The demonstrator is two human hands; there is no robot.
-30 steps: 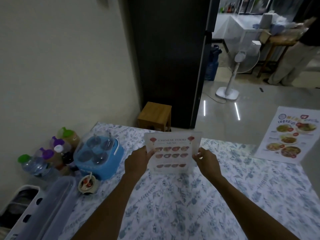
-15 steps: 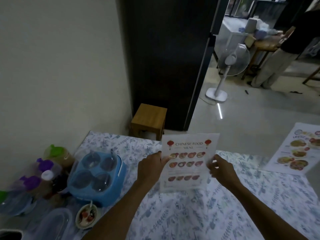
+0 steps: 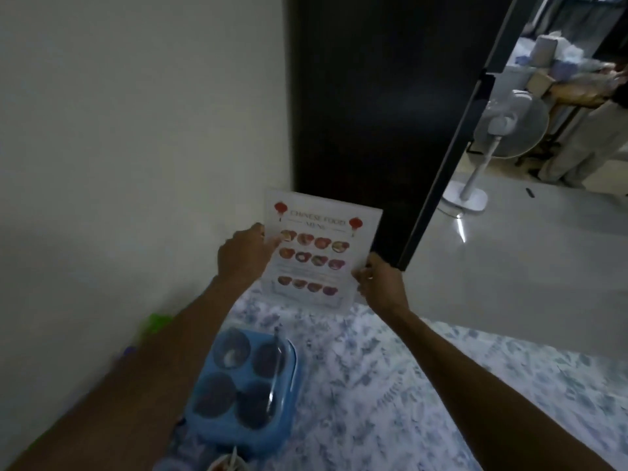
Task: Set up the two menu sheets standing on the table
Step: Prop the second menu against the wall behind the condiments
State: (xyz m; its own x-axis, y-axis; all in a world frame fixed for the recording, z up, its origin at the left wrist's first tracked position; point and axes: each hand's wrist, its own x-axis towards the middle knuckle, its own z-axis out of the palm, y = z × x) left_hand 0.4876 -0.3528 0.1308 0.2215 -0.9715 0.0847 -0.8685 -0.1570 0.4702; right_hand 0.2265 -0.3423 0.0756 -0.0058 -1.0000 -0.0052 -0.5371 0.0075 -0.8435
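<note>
A dim room: a pale wall (image 3: 119,130) fills the left half of the frame, a tall black cabinet (image 3: 380,113) rises at centre top, and grey floor (image 3: 509,266) opens to the right, where a white standing fan (image 3: 503,130) sits near the upper right edge. A table covered in a blue-and-white leaf-print cloth (image 3: 390,385) runs across the lower part of the frame.

Just above centre, both hands hold up one menu sheet (image 3: 319,246), headed "Chinese Food Menu", with red lanterns at its top corners and rows of dish photos. It stands nearly upright, a little tilted, with its lower edge at or just above the far end of the cloth; I cannot tell whether it touches. The left hand (image 3: 243,256) pinches the sheet's left edge, thumb over the printed face. The right hand (image 3: 380,283) grips the lower right edge, fingers curled round it.

Under the left forearm, low and left of centre, sits a blue four-cup condiment holder (image 3: 244,389). A small bowl (image 3: 227,465) peeks in at the bottom edge, and a blurred green cap (image 3: 156,321) shows against the wall.
</note>
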